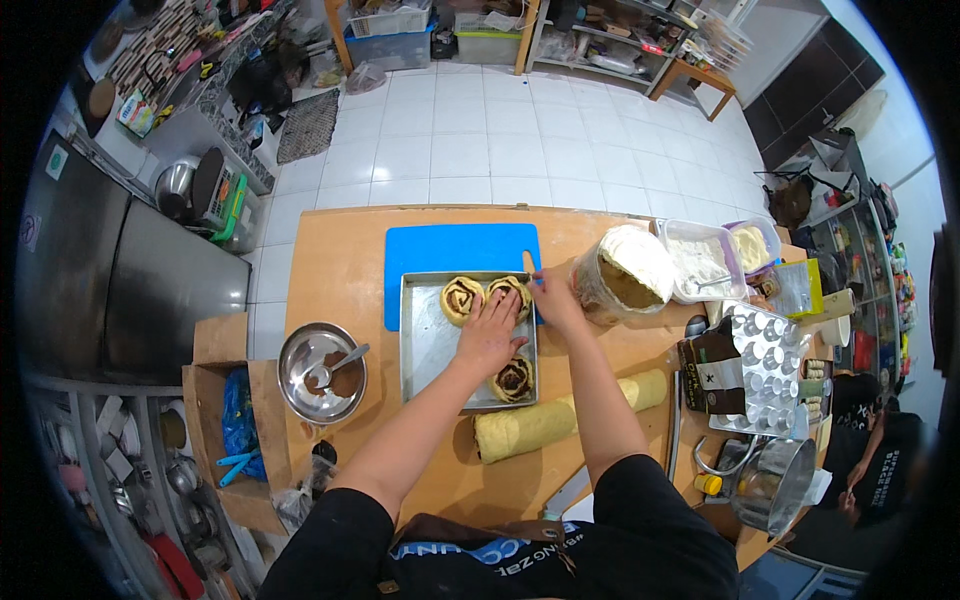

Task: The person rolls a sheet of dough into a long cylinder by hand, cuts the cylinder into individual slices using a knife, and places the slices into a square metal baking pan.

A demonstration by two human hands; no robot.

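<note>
A rectangular metal baking pan (424, 370) overlaps a blue cutting board (450, 240). Inside it sit swirled dough rolls with dark filling: one at the far left (457, 300), another at the far right partly under my fingers, and one nearer me (515, 383). My left hand (488, 338) lies over the far-right roll with its fingers stretched and apart. My right hand (556, 298) has its fingers closed at the pan's far right corner, apparently gripping the rim. A long filled dough log (525, 430) rests on the table in front of the pan, passing under my right forearm.
A steel bowl (290, 372) of brown powder holds a spoon (350, 357). Right of the pan stand a large tub (592, 275), white containers (699, 238), a muffin tin (775, 365) and a steel pot (772, 490). A cardboard box (215, 400) is at left; another person's sleeve (895, 465) shows at right.
</note>
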